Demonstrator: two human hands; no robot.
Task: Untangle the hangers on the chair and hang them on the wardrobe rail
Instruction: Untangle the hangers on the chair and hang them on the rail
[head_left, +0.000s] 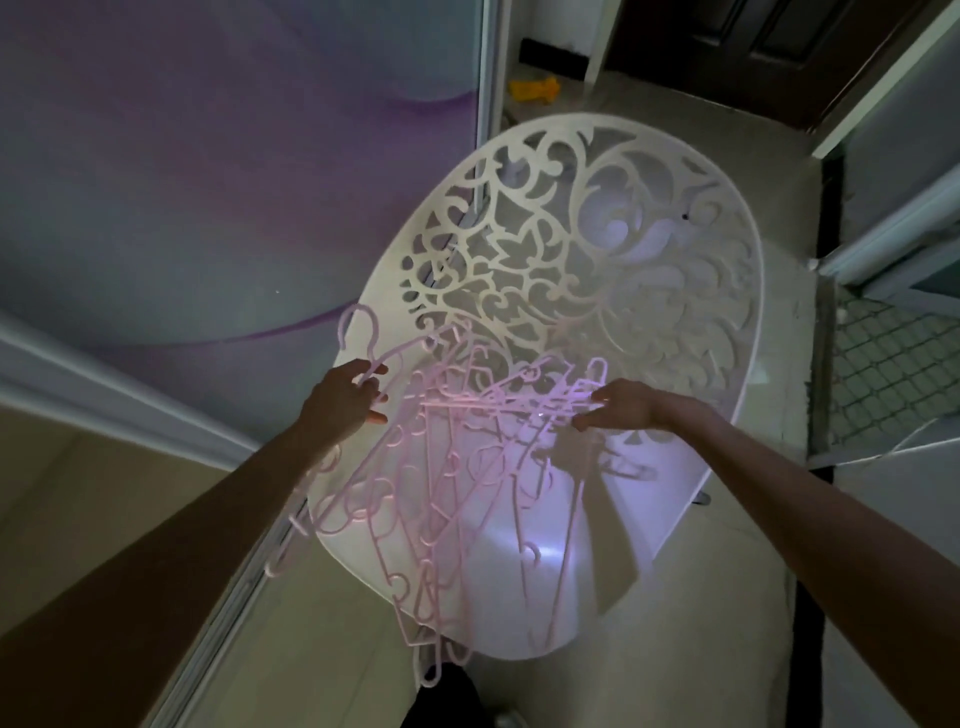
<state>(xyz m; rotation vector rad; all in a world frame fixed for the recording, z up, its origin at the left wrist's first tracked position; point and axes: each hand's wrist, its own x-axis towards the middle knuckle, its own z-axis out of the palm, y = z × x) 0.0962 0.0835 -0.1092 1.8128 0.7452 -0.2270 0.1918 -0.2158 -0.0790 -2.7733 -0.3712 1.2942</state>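
Pink plastic hangers (447, 467) hung tangled above the white fretwork chair (582, 249). Left hand (345, 397) gripped one hanger's neck; right hand (618, 408) pinched the bundle's top.

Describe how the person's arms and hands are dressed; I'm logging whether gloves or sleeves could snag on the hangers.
Both forearms are bare as far as the frame shows, with no sleeves in view. The left hand and right hand wear no gloves. No watch, bracelet or ring can be made out, though the light is dim.
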